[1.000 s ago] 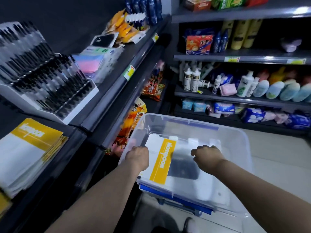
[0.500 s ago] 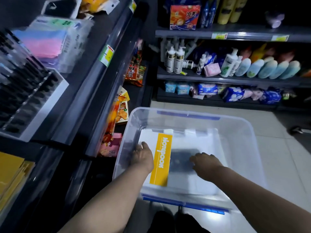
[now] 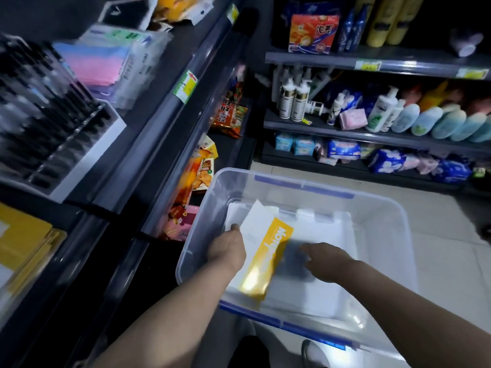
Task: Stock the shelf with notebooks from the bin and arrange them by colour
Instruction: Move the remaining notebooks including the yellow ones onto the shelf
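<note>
A clear plastic bin with blue latches stands on the floor below me. Inside it, my left hand grips the left edge of a white notebook with a yellow band, whose left side is tilted up off the white stack beneath. My right hand is in the bin to the right of the notebook, fingers reaching toward its right edge over a dark patch; its fingertips are blurred. A pile of yellow-and-white notebooks lies on the dark shelf at the far left.
The dark shelf unit at left carries a rack of black pens, pastel packs and snack bags lower down. Toiletry shelves stand behind the bin. Pale floor tiles lie to the right.
The top notebook has lifted and tilted at its left side in my left hand. My view has dropped and drawn closer to the bin. My right hand stays beside the notebook.
</note>
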{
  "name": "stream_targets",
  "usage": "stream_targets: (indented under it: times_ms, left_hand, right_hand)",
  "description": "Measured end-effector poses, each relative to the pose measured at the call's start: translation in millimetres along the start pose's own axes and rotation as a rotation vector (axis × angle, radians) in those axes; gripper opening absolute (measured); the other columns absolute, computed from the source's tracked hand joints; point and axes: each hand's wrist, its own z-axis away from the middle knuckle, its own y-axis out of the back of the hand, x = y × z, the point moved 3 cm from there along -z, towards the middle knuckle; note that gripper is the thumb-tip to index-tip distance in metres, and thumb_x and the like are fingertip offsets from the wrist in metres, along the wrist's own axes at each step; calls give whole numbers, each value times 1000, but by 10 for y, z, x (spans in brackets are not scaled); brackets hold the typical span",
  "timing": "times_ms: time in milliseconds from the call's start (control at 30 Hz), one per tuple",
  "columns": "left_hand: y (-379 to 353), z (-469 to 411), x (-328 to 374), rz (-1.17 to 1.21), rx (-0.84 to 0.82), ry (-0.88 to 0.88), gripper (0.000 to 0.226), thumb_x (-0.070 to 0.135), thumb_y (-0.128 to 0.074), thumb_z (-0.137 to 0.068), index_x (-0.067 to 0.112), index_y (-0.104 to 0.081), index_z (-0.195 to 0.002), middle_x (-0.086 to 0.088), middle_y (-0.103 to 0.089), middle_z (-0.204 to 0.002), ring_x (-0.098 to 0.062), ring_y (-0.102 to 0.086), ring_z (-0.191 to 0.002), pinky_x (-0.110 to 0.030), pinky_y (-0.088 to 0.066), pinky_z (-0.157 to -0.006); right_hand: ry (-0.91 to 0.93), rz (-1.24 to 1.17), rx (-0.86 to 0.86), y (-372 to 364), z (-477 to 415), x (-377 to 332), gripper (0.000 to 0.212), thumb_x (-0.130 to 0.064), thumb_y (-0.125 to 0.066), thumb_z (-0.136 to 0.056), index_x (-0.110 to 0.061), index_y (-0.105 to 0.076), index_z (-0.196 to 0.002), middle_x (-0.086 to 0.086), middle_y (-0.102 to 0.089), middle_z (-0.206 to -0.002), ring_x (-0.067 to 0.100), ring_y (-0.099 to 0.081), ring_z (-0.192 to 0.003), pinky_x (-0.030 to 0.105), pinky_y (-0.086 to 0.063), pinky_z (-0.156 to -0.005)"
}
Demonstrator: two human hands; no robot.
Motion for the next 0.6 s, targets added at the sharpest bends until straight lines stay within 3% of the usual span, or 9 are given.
stream_targets:
  times_ms: [267, 367, 433, 600]
  left_hand:
    - [685, 846, 28, 321, 472, 143, 34, 7, -46, -96, 16, -46, -128, -10, -68, -107, -33, -63, -102, -32, -41, -68]
    - [938, 1303, -16, 415, 657, 209, 13, 9, -47, -96, 12, -45, -108, -21, -66, -99, -38, -60, -97, -33, -29, -64]
    - [1035, 1620, -96, 494, 700, 319, 10, 11, -44, -97, 15, -35, -96, -23, -63, -101, -39, -58, -97, -36, -31, -65]
    - [1090, 2435, -418, 524, 843, 522, 7, 13, -45, -96, 11, -39, -96, -21, -62, -98, -38, -58, -95, -40, -40, -69]
  right_hand:
    - [298, 140, 282, 464, 285, -183, 39, -29, -44, -95, -34, -46, -133, -4, -56, -132, 20, -53, -121, 33, -48, -92]
    - [419, 155, 386, 637, 435, -357, 36, -27, -44, -95, -36, -51, -129, -3, -58, -129, 22, -56, -118, 32, -47, -88]
    - [508, 173, 426, 749, 567, -542, 35, -29, -44, -95, -35, -52, -129, -2, -58, -131, 22, -55, -120, 31, -47, -89]
    - [722, 185, 502, 921, 950, -1131, 35, -28, -46, -92, -36, -57, -124, -4, -62, -128, 22, -58, -116, 34, -50, -89]
